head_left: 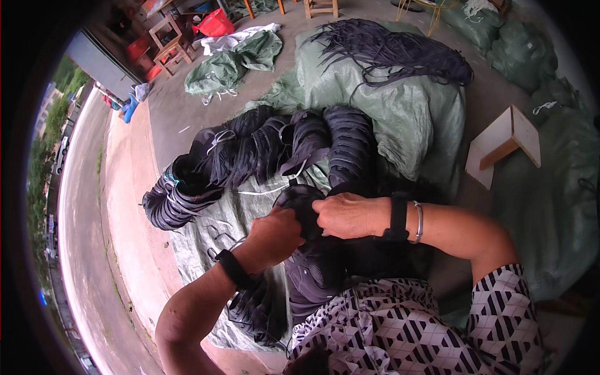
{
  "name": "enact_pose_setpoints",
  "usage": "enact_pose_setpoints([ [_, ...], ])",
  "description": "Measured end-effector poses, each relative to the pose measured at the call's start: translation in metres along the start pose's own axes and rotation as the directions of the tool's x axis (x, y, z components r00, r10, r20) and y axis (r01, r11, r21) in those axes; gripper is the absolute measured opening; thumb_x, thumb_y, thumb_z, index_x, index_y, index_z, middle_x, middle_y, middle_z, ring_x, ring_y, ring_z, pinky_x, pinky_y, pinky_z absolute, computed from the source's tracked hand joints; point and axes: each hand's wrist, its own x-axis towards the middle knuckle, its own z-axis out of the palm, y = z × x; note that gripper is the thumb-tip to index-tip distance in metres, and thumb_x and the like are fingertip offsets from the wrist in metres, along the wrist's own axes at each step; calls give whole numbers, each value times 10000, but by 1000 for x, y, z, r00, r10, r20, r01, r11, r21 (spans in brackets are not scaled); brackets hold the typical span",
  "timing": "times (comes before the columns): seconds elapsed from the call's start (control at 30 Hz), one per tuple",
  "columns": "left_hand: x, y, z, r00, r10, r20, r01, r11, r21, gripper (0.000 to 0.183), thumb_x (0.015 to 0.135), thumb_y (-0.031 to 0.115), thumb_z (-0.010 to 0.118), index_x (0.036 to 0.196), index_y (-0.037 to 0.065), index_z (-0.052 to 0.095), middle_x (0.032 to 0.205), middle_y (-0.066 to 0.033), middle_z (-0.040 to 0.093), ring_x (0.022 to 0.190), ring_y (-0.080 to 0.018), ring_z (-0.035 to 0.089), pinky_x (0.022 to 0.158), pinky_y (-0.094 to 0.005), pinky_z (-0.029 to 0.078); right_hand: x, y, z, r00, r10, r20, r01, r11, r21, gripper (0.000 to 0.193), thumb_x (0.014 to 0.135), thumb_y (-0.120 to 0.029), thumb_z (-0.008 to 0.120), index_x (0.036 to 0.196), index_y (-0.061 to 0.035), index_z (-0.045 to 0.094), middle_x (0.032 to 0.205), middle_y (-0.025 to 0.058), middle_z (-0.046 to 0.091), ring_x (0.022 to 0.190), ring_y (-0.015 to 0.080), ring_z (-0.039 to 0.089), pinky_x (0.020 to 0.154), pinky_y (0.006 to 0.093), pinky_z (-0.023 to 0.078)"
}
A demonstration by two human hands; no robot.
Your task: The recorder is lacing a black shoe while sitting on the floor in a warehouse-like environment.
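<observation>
Large green woven sacks (556,194) fill the right side. Farther off, toward the middle, a pale green covered heap (381,112) carries a tangle of dark strips (400,53). Left of and nearer than the heap, a green sheet (187,250) lies on the ground, with a curving row of dark stacked bundles (256,150) on it, some tied with pale cord. On the right, between heap and sacks, stands a small white-topped wooden stool (522,134). Near the centre, a person's two bare hands hold a curved dark piece (295,197), just nearer than the bundles. The left hand (275,231) is curled, fingers clamped on its near left edge; the right hand (350,215) grips its right side, fingers bent together. A silver bracelet (419,223) circles the right wrist.
</observation>
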Motion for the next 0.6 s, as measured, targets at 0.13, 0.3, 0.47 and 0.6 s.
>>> enact_pose_setpoints([
  [0.13, 6, -20, 5, 962, -266, 65, 241, 710, -662, 169, 807, 256, 640, 731, 105, 629, 857, -33, 590, 906, -219, 588, 638, -358, 524, 2, -6, 7, 998, 44, -48, -46, 998, -34, 120, 742, -108, 636, 719, 10, 649, 878, 154, 548, 859, 317, 597, 728, 416, 487],
  [0.3, -14, -1, -11, 983, -52, -176, -18, 926, -376, 74, 769, 200, 654, 767, 134, 622, 791, -26, 592, 859, -239, 590, 652, -360, 507, -7, -17, 2, 994, 110, 12, -109, 993, -50, 95, 676, -1, 558, 724, 27, 636, 968, 161, 540, 948, 300, 568, 808, 413, 430],
  [0.47, -10, 2, 11, 971, -149, -188, 74, 931, -356, 95, 731, 111, 659, 811, 131, 610, 817, -25, 596, 815, -254, 572, 652, -353, 506, -4, -17, 12, 988, 151, -42, -150, 988, 28, 103, 677, -5, 565, 743, 30, 636, 969, 166, 538, 940, 310, 571, 792, 426, 452],
  [0.6, -10, 3, 14, 893, -366, -261, -29, 532, -846, 19, 831, 69, 598, 826, 56, 585, 826, -25, 611, 805, -160, 601, 639, -279, 496, -3, -18, 12, 978, 205, -45, -205, 979, -2, 105, 703, -12, 571, 779, 39, 623, 961, 162, 542, 931, 318, 574, 779, 420, 474],
])
